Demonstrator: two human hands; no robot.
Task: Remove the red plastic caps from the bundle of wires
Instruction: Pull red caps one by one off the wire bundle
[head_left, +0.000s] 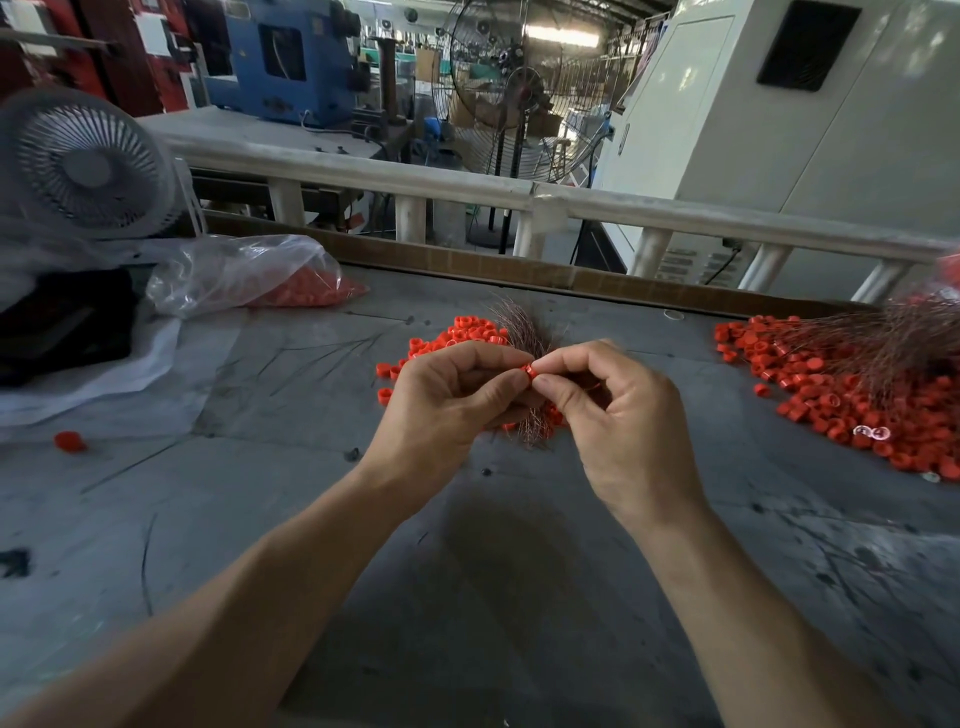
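both hands raised over middle of grey surface (322, 519), meeting fingertip to fingertip. left hand (447, 402) grips wire bundle (524, 332), fingers curled round it; wire ends fan out above and below hand. right hand (618, 415) pinches red cap (531, 373) between thumb and forefinger, other fingers curled. small cap pile (447, 338) on surface just behind hands. large cap pile (841, 395) with more wires (904, 332) at right edge. plastic bag (249, 275) of caps near far left corner. stray cap (69, 441) near left edge.

Grey scratched table (467, 597) carries two red cap heaps (452, 338) (852, 400) (right one larger), a plastic bag (244, 273).
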